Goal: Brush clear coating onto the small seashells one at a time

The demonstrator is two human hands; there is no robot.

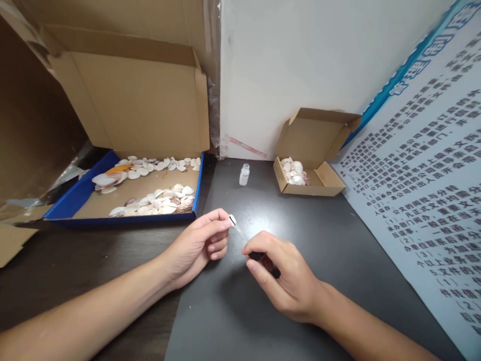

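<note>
My left hand (208, 238) pinches a small white seashell (233, 219) between thumb and fingertips. In my right hand (283, 273) is a brush applicator with a dark cap (259, 256), the fingers closed round the cap. Its thin, clear stem (240, 232) points up and left, and a dark tip lies against the shell. Beyond the hands, a small glass bottle (244, 175) with whitish contents stands upright with no cap on it. Part of the cap is hidden by my right fingers.
A blue-edged cardboard box (124, 218) at left holds several seashells, its lid raised. A smaller cardboard box (315, 190) at back right contains more shells. A white wall panel (293, 60) rises behind the dark grey mat (203, 321); a printed sheet (421, 200) is at right.
</note>
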